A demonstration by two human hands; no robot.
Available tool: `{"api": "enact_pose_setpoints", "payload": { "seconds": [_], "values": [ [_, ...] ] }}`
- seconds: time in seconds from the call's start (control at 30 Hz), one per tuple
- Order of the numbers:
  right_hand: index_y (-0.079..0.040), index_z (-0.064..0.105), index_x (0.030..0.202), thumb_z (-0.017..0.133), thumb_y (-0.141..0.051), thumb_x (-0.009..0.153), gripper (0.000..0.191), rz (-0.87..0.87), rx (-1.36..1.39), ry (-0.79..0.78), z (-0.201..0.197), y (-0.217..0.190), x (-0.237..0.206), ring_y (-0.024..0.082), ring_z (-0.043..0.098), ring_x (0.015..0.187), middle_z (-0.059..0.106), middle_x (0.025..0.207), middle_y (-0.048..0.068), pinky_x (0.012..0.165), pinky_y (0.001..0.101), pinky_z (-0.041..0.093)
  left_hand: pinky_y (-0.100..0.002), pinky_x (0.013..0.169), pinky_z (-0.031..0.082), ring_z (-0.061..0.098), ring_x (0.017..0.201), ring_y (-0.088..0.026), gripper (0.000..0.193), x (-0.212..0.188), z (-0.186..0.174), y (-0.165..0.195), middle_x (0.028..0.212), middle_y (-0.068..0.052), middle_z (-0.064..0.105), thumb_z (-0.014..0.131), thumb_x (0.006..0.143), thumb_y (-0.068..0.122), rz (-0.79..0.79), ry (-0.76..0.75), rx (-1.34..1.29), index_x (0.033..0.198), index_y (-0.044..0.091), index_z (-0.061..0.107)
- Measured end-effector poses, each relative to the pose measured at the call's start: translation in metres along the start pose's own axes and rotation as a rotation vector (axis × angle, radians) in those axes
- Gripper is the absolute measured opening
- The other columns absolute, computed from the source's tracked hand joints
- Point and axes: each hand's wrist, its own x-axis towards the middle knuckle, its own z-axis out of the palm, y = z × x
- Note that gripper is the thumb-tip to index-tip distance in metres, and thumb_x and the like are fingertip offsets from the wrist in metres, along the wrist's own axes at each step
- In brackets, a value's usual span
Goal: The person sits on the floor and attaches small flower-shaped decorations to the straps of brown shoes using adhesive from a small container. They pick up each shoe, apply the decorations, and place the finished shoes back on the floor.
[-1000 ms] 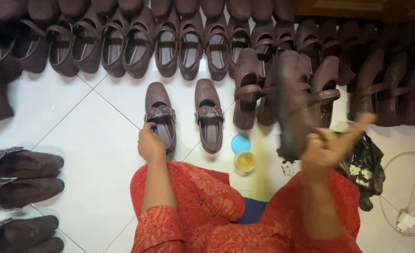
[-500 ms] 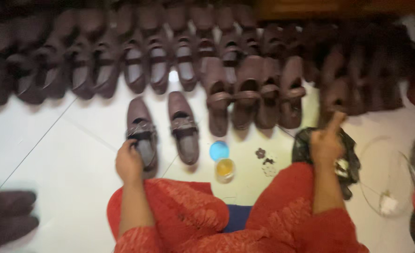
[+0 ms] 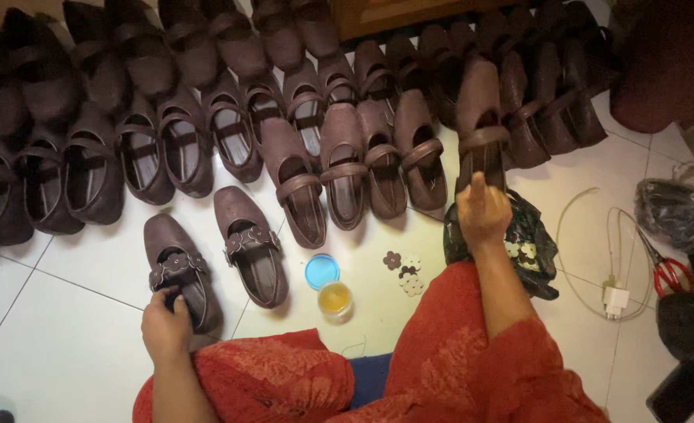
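I am gripping a brown shoe [image 3: 482,129] with my right hand [image 3: 484,215], beyond the glue jar [image 3: 336,300]; left hand [image 3: 165,329] pinching the flower-strapped shoe [image 3: 181,278]; keep both steady.

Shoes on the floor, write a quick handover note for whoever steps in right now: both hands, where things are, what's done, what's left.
Left hand: gripping the heel of the flower-strapped shoe on the tile.
Right hand: holding a plain-strapped shoe at the row's edge.
Nearby: second flowered shoe, open jar of yellowish liquid with its blue lid, loose flower pieces, scissors far right.
Done: two shoes carry flowers.
Left: the rows of shoes behind show plain straps.
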Motion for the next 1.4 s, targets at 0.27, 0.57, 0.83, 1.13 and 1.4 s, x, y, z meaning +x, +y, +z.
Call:
{"api": "enact_pose_setpoints", "payload": {
  "seconds": [0.27,0.57,0.83,1.13,1.4],
  "values": [
    [-0.009,0.002,0.168,0.058,-0.008,0.101,0.088,0.603,0.409,-0.458,0.026,0.018,0.028,0.037,0.069,0.107,0.07,0.129,0.02,0.094,0.0477,0.054,-0.05,0.094,0.052,0.068,0.109,-0.042,0.03,0.001,0.008,0.005,0.116,-0.023,0.072,0.067,0.096,0.019,0.057,0.006,-0.026,0.124,0.009,0.073],
    [-0.008,-0.016,0.165,0.057,-0.003,0.095,0.1,0.714,0.257,-0.654,0.071,0.085,0.044,0.049,0.058,0.121,0.062,0.126,0.034,0.122,0.0594,0.025,-0.05,0.092,0.053,0.068,0.105,-0.043,0.033,0.01,0.02,0.036,0.111,-0.024,0.073,0.067,0.096,0.023,0.006,0.005,0.038,0.125,0.01,0.074],
    [-0.012,-0.002,0.169,0.06,-0.002,0.092,0.1,0.68,0.295,-0.408,0.043,0.106,0.058,0.037,0.062,0.106,0.068,0.111,0.018,0.103,0.0496,0.047,-0.053,0.088,0.053,0.068,0.099,-0.046,0.033,0.011,0.021,0.028,0.107,-0.022,0.074,0.064,0.099,0.034,-0.003,0.061,0.187,0.125,0.019,0.076],
    [-0.016,0.007,0.177,0.046,0.005,0.098,0.091,1.15,1.442,-0.019,-0.13,0.005,0.043,0.009,0.054,0.085,0.056,0.1,0.001,0.078,0.0227,0.053,-0.043,0.093,0.054,0.07,0.111,-0.033,0.033,-0.061,-0.015,0.034,0.121,-0.018,0.073,0.063,0.106,0.029,0.18,0.336,-0.353,0.132,0.008,0.068],
    [-0.015,0.025,0.165,0.048,-0.005,0.092,0.077,1.454,2.349,-0.618,-0.134,-0.149,-0.013,0.023,0.072,0.094,0.067,0.111,0.015,0.083,0.036,0.061,-0.029,0.1,0.056,0.062,0.126,-0.015,0.059,-0.122,-0.028,0.093,0.149,-0.003,0.056,0.052,0.102,0.026,-0.001,-0.322,-1.777,0.158,0.016,0.034]
  ]
}}
